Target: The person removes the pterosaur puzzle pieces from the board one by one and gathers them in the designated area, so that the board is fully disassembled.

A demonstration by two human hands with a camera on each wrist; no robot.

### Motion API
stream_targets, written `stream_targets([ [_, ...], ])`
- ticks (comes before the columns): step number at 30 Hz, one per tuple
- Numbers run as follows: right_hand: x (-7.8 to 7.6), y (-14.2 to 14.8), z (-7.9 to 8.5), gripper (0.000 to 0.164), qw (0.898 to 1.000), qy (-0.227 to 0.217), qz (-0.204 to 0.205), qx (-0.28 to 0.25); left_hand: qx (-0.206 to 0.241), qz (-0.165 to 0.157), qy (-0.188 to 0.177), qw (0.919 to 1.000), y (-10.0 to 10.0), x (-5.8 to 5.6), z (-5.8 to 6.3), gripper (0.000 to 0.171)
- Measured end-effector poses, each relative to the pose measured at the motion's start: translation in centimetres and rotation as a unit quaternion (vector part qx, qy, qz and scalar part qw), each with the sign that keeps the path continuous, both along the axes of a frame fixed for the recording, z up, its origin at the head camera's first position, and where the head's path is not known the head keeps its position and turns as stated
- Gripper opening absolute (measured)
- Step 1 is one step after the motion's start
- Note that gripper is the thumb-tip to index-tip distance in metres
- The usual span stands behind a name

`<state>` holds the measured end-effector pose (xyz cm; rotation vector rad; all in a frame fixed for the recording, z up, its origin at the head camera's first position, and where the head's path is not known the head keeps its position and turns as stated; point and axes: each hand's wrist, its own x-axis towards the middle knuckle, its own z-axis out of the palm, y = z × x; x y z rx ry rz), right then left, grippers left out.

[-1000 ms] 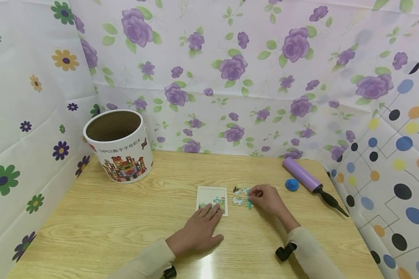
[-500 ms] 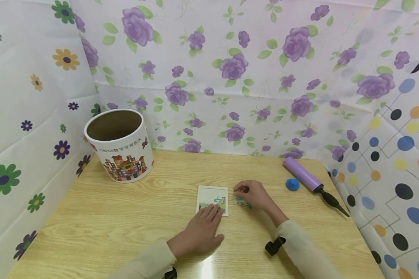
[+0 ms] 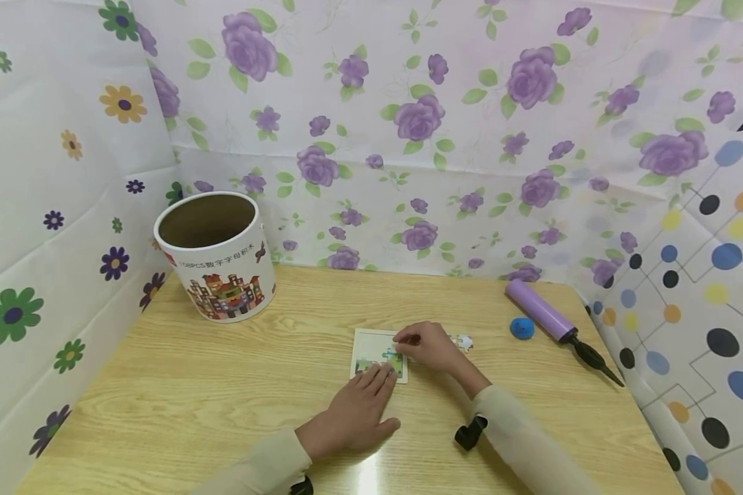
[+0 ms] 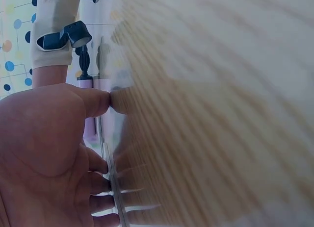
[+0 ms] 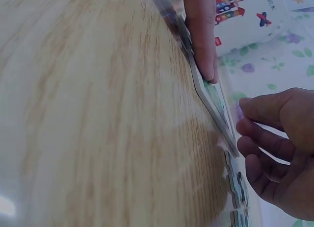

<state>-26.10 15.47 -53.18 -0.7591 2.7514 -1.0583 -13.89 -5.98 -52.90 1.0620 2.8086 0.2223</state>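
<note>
A small white-framed jigsaw board (image 3: 356, 347) lies on the table, with joined pieces (image 3: 365, 366) along its lower part. My left hand (image 3: 353, 416) lies flat, its straight fingertips resting on the board's lower edge. Over the board's right side is my right hand (image 3: 430, 349), thumb and forefinger brought together in a pinch on a puzzle piece mostly hidden by the fingers. The right wrist view has its curled fingers (image 5: 265, 163) just beside the board edge (image 5: 208, 102). Loose puzzle pieces (image 3: 463, 342) lie right of the board, partly behind the right hand.
A large white printed bucket (image 3: 223, 275) stands at the back left of the wooden table (image 3: 223, 392). To the right are a small blue object (image 3: 522, 328) and a purple hand pump (image 3: 541, 311) with a black handle. Patterned cloths (image 3: 371, 124) enclose the back and sides.
My right hand has moved left from the loose pieces to the board's right side. The left hand stays on the board's lower edge. The head view has shifted slightly.
</note>
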Motion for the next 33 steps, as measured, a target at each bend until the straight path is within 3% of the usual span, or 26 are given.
stream_targets([
  [8,-0.1,-0.8,0.1,0.014,1.0,0.016,0.012,0.021,-0.022,0.013,-0.009,0.9996,0.3,0.3,0.7,0.076],
  [20,-0.4,-1.1,-0.2,0.009,0.999,0.015,0.018,0.045,-0.027,0.016,0.003,0.9995,0.4,0.3,0.4,0.075],
  [33,0.0,-1.4,0.2,0.005,0.998,0.003,0.021,0.054,-0.017,0.019,-0.01,0.9996,0.3,0.2,0.6,0.076],
])
